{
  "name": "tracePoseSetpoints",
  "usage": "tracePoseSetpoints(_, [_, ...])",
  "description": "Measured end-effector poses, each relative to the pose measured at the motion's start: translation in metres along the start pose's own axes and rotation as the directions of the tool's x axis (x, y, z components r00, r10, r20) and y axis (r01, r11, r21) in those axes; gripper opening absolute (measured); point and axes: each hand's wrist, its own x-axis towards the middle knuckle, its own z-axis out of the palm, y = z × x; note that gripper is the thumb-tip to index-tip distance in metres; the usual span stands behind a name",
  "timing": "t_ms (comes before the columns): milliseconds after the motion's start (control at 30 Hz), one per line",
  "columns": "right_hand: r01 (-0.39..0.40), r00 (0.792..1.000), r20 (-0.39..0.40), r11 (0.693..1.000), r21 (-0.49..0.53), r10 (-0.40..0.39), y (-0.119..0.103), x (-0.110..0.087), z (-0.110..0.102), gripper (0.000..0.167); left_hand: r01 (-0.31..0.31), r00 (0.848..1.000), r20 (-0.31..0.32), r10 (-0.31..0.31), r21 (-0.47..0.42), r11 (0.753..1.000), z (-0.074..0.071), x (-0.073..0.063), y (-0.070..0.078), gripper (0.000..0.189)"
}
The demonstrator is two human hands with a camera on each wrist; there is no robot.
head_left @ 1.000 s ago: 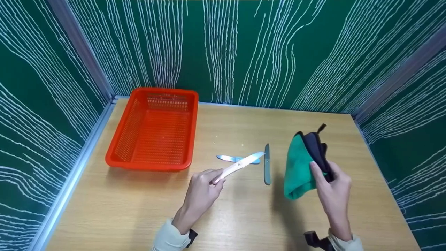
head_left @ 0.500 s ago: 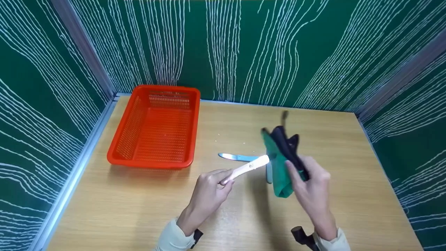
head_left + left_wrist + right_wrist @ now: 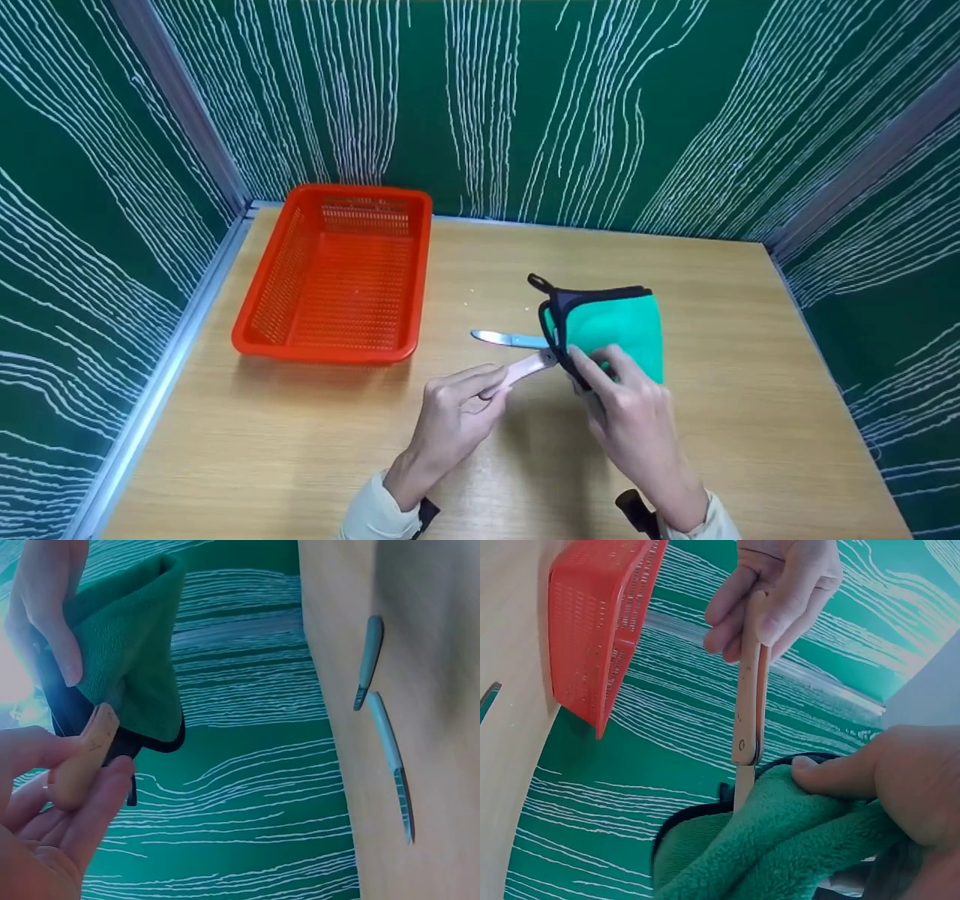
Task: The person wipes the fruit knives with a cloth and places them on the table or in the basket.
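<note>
My left hand [image 3: 457, 412] grips a folding knife [image 3: 523, 370] by its pale pinkish handle, blade pointing right. In the right wrist view the knife's handle [image 3: 750, 690] shows whole, and only a short bit of blade is visible before the cloth covers it. My right hand [image 3: 630, 420] holds a green cloth [image 3: 615, 326] with black edging and a small loop, folded around the blade. Behind the cloth on the table lies a blue-handled knife [image 3: 510, 340], partly hidden in the head view. A grey-green knife [image 3: 370, 660] lies close to the blue knife [image 3: 391, 757] in the left wrist view.
An orange-red plastic basket [image 3: 420, 285] stands at the back left of the wooden table [image 3: 300, 442]. Small white crumbs lie behind the knives. Green walls [image 3: 420, 97] with white wavy lines enclose the table at the back and both sides.
My right hand has moved left with the cloth, and the cloth has gone onto the blade. The grey-green knife is now hidden in the head view. My left hand has shifted slightly right.
</note>
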Motion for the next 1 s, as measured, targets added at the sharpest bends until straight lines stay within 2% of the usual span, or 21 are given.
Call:
tracePoseSetpoints(133, [0.014, 0.999, 0.047, 0.999, -0.037, -0.012, -0.001, -0.001, 0.0, 0.04, -0.022, 0.999, -0.043, 0.02, -0.056, 0.998, 0.0, 0.0, -0.002, 0.031])
tracePoseSetpoints(233, [0.019, 0.999, 0.047, 0.998, -0.052, -0.017, -0.002, -0.003, 0.001, 0.042, -0.081, 0.994, -0.081, 0.075, -0.085, 0.993, 0.001, 0.0, -0.006, 0.032])
tracePoseSetpoints(333, [0.027, 0.999, 0.04, 0.999, -0.047, -0.025, -0.002, -0.004, 0.002, 0.045, -0.157, 0.982, -0.118, 0.145, -0.106, 0.982, 0.003, 0.002, -0.011, 0.028])
tracePoseSetpoints(467, [0.035, 0.998, 0.054, 0.999, -0.018, -0.034, -0.003, -0.004, 0.001, 0.05, -0.205, 0.972, -0.146, 0.183, -0.146, 0.968, 0.004, 0.002, -0.015, 0.023])
tracePoseSetpoints(733, [0.013, 0.99, 0.143, 1.0, -0.015, -0.011, -0.005, -0.003, -0.001, 0.056, -0.137, 0.984, -0.137, 0.111, -0.194, 0.971, 0.004, -0.003, -0.018, 0.018])
tracePoseSetpoints(933, [-0.014, 0.99, 0.14, 1.0, -0.001, 0.014, 0.0, -0.005, 0.001, 0.054, -0.175, 0.978, -0.143, 0.149, -0.189, 0.966, 0.003, -0.003, -0.018, 0.017])
tracePoseSetpoints(1000, [-0.013, 0.991, 0.131, 1.0, -0.006, 0.014, 0.004, -0.007, 0.002, 0.051, -0.183, 0.976, -0.152, 0.156, -0.186, 0.965, 0.0, -0.001, -0.01, 0.017])
